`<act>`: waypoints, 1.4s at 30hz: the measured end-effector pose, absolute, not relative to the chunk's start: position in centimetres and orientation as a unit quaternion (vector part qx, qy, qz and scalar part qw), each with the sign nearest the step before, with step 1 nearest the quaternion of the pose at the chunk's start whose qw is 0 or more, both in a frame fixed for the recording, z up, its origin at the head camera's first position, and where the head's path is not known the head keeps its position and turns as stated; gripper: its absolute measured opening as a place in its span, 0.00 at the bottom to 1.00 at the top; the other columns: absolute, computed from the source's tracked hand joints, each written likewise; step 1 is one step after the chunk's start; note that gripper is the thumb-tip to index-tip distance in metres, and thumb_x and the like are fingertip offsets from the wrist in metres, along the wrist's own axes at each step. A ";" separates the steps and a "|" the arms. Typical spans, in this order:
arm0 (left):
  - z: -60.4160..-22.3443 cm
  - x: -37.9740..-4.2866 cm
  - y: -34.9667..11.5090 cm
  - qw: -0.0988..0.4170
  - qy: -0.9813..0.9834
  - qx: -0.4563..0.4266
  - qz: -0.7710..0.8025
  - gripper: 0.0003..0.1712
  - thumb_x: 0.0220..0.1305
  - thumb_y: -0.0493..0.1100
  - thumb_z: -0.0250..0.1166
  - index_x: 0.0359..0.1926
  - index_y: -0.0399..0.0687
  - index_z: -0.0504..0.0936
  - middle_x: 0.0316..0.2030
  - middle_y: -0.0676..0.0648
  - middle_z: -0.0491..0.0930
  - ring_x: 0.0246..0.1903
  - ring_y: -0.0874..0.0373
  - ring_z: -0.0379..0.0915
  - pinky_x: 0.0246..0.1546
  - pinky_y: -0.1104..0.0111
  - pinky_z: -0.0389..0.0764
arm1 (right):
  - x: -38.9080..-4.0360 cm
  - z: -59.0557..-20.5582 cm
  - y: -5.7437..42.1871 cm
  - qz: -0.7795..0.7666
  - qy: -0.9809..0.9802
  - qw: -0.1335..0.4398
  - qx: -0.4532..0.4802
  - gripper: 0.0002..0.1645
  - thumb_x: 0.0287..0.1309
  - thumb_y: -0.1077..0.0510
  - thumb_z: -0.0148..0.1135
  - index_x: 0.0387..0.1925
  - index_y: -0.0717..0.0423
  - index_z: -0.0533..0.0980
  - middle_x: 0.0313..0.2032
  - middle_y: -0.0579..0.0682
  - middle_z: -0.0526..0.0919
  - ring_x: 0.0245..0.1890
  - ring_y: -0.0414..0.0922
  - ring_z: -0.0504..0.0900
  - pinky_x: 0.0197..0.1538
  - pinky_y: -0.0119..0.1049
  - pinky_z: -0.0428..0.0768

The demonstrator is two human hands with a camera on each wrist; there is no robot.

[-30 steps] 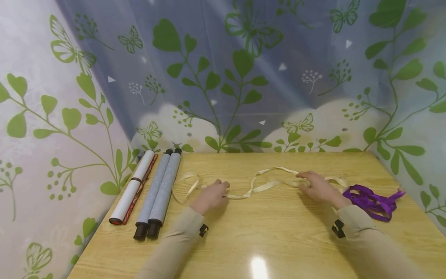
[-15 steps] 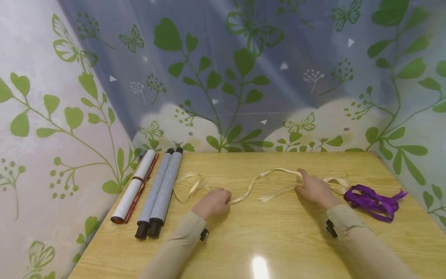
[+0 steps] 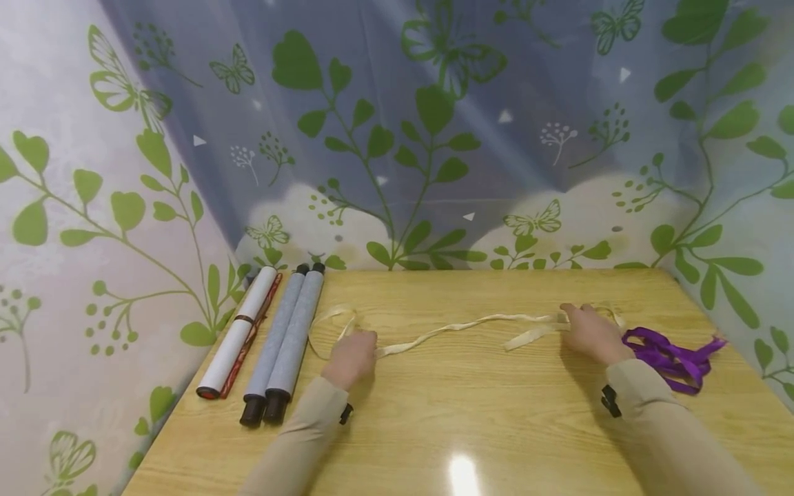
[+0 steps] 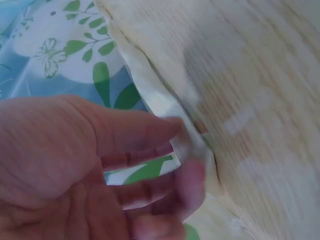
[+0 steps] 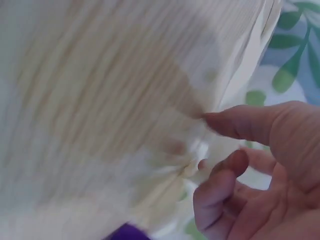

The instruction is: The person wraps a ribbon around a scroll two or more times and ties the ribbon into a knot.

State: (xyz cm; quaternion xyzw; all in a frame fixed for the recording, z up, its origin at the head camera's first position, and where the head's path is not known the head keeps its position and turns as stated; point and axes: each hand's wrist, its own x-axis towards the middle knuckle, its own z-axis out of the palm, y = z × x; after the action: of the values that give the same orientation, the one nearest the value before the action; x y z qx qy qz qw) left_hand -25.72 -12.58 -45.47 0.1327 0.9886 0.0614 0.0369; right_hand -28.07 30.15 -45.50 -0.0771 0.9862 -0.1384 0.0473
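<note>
A cream ribbon point(image 3: 496, 317) stretches across the table between my two hands, slightly twisted along its length. At the left my left hand point(image 3: 350, 358) pinches it; in the left wrist view the thumb and fingers close on the ribbon point(image 4: 155, 97), slightly blurred. Near the purple ribbon, my right hand point(image 3: 592, 334) holds the other part between thumb and fingers. A loose cream tail hangs out toward the middle from the right hand. More cream loops lie beyond each hand. The right wrist view shows the ribbon point(image 5: 250, 55) running away from the right thumb.
A loosely heaped purple ribbon point(image 3: 691, 359) lies at the table's right. On the left lie a white scroll point(image 3: 238, 334) with a dark tie, a red patterned strip beside it, and two grey rolls point(image 3: 276, 337) with black ends. Patterned curtains border the wooden table point(image 3: 471, 406).
My hands have moved apart, left hand leftward and right hand rightward. The cream ribbon between them has become straighter, and its loose tail has shifted right.
</note>
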 end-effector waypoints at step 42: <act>-46.0 -27.3 -13.2 0.012 0.981 0.139 0.133 0.10 0.60 0.27 0.58 0.24 0.40 0.78 0.23 0.45 0.81 0.24 0.54 0.76 0.28 0.63 0.79 | -26.2 -46.0 29.6 -0.201 0.951 0.043 -0.229 0.13 0.56 0.63 0.68 0.20 0.54 0.74 0.16 0.41 0.74 0.16 0.36 0.67 0.25 0.31 0.67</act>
State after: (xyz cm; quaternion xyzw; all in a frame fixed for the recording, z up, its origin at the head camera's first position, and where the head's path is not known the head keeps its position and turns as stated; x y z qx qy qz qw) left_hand -27.32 -13.21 -46.00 0.1391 0.9813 0.1327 0.0116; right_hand -26.17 29.56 -45.99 -0.2293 0.9513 -0.2013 0.0434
